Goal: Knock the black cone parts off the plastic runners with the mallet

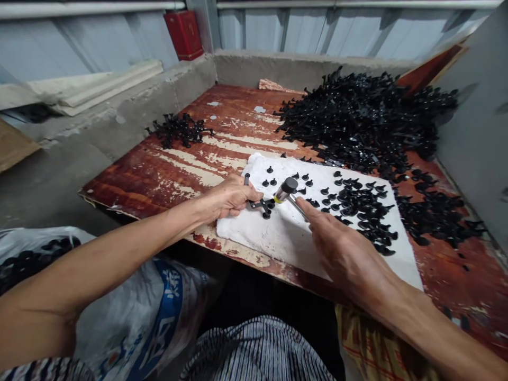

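My left hand (pixel 234 197) pinches a black plastic part with several arms (pixel 257 203) near the left edge of a white cloth (pixel 278 238). My right hand (pixel 329 227) is wrapped round the handle of a small mallet (pixel 286 189) with a black head and a yellow ring. The mallet's head hangs just right of the held part; whether they touch I cannot tell. Small black knob-like pieces (pixel 305 177) stand on the cloth around both hands. A denser group of these pieces (pixel 361 203) covers the cloth's right side.
A large heap of black parts (pixel 365 111) fills the table's back right, with a smaller pile (pixel 180 129) at the left. The worn reddish-brown table (pixel 135 174) meets a low concrete wall (pixel 278 66). Plastic sacks (pixel 119 317) stand below its front edge. A red box (pixel 183 34) rests on the ledge.
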Available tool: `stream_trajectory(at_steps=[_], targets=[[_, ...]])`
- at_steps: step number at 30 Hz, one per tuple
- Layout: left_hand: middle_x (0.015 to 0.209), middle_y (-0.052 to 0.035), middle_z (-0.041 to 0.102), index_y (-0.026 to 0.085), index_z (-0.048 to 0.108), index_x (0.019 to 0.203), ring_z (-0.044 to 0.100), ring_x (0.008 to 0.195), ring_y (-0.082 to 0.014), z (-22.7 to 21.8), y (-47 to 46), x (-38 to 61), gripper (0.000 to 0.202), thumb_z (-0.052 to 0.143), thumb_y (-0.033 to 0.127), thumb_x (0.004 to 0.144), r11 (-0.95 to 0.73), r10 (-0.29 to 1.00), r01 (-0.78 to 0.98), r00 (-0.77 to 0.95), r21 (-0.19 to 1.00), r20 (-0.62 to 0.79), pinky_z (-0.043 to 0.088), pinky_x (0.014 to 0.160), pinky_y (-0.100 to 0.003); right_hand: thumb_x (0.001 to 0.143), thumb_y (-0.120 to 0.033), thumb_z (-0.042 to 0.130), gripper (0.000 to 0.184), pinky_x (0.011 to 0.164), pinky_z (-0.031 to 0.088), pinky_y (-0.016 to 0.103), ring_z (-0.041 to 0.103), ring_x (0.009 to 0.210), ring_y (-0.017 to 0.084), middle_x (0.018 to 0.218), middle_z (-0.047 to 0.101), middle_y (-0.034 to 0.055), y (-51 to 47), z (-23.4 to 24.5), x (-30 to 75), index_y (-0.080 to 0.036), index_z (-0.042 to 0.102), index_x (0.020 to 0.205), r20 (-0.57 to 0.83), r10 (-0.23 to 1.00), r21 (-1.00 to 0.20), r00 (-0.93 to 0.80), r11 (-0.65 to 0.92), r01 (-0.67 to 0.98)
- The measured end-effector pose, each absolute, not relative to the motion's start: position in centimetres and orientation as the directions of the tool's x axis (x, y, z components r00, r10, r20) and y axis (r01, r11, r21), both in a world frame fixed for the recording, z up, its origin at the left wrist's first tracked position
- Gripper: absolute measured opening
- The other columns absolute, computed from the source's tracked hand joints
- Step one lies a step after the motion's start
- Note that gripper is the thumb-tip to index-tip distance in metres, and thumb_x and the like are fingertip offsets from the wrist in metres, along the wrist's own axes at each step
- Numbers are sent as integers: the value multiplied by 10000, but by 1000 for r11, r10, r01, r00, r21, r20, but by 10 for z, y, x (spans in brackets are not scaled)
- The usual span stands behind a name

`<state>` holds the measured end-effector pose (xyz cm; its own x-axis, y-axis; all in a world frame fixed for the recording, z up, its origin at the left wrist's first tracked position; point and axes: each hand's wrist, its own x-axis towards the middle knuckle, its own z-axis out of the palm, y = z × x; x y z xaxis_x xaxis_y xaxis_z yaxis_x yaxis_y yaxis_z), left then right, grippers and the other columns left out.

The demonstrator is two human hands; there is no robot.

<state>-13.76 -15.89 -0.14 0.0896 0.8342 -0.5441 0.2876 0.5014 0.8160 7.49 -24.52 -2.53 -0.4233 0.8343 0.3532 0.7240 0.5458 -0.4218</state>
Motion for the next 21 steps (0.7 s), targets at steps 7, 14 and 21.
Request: stream_trajectory(at_steps=[7,14,21], targets=[[415,72,394,165,494,646,286,303,-24,-4,-156,-142,240,569,169,873,435,851,336,149,835,-503,137,325,-183,829,-85,361,603,627,574,356,649,652,200,882,701,131,-241,-21,72,-109,449,1425,305,844,-374,-441,532,759],[638,-14,613,156,529,697,416,390,-27,-3,-160,-148,179,543,154,875,196,915,463,230,864,-331,263,379,-189,929,-236,372,490,628,573,283,614,567,136,770,687,49,-259,-25,85,-149,451,1405,206,944,-617,-257,329,715],[536,30,477,165,479,581,342,425,-45,-7,-158,-135,258,562,216,820,-34,856,554,446,832,-262,203,407,-213,922,-253,389,469,573,546,241,636,565,138,726,708,60,-268,-30,95,-99,497,1352,90,964,-633,-250,249,733]])
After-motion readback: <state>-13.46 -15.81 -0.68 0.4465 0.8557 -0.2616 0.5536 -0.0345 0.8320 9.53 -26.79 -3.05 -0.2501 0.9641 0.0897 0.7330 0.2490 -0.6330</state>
